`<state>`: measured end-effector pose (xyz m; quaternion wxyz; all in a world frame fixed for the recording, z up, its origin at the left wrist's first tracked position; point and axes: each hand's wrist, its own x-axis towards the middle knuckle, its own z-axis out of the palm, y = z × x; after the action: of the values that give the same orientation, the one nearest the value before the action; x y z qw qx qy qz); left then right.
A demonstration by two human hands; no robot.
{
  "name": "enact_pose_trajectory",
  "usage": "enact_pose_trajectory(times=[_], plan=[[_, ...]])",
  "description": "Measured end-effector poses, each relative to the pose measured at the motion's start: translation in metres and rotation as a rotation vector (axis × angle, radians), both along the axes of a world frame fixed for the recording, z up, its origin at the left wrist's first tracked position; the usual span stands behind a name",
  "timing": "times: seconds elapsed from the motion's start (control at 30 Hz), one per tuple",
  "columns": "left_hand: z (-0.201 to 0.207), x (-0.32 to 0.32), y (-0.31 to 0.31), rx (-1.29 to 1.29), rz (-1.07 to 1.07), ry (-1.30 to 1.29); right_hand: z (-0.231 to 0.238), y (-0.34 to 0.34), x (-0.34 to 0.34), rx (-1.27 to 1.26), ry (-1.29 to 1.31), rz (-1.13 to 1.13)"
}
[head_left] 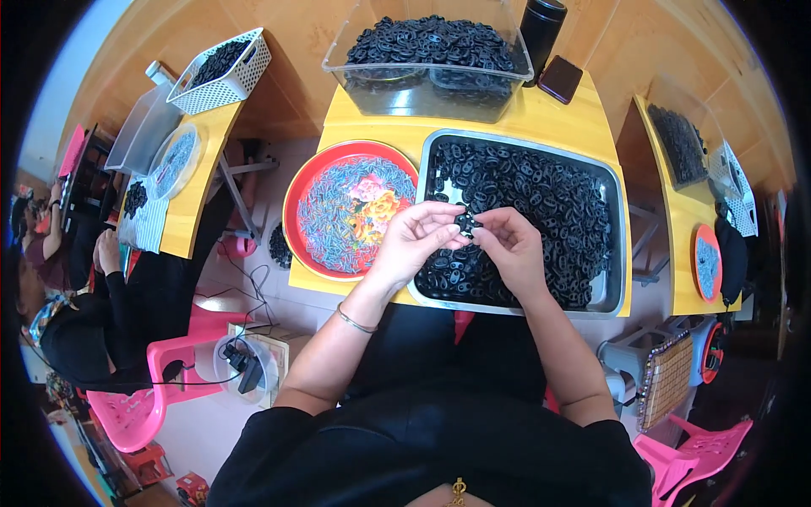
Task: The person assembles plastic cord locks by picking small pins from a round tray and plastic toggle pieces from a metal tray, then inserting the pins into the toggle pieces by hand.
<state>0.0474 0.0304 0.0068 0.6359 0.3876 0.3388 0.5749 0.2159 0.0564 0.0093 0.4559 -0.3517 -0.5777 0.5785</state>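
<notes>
Between the fingertips of both hands is a small black plastic piece with holes (464, 224). My left hand (420, 236) pinches it from the left, and my right hand (512, 245) grips its right side with thumb and forefinger. Both hands are above the left part of a metal tray (614, 287) heaped with similar black pieces (541, 211). To the left stands a red-rimmed round tray (297, 250) with a flower print, strewn with many small grey-blue, pin-like parts (325, 203). Whether one of those parts is in my fingers is too small to tell.
A clear plastic bin (397, 100) full of black pieces stands at the table's back, beside a black cylinder (541, 34) and a dark flat case (561, 79). Another person (93, 321) sits at a table on the left. Pink chairs (135, 414) and cables flank me.
</notes>
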Motion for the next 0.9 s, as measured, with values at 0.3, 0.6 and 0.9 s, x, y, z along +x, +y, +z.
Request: enact_pose_trajectory(times=[0.3,0.6,0.9], plan=[[0.0004,0.0003,-0.0014,0.041,-0.005,0.064,0.0033,-0.0006,0.0019,-0.056,-0.003,0.008],[0.0003,0.0009,-0.0027,0.060,-0.035,0.163,0.0018,0.0005,0.0023,-0.060,-0.037,0.019],[0.0016,0.0014,-0.0023,0.073,0.004,0.096,0.0030,0.0009,0.0022,-0.122,0.063,0.054]])
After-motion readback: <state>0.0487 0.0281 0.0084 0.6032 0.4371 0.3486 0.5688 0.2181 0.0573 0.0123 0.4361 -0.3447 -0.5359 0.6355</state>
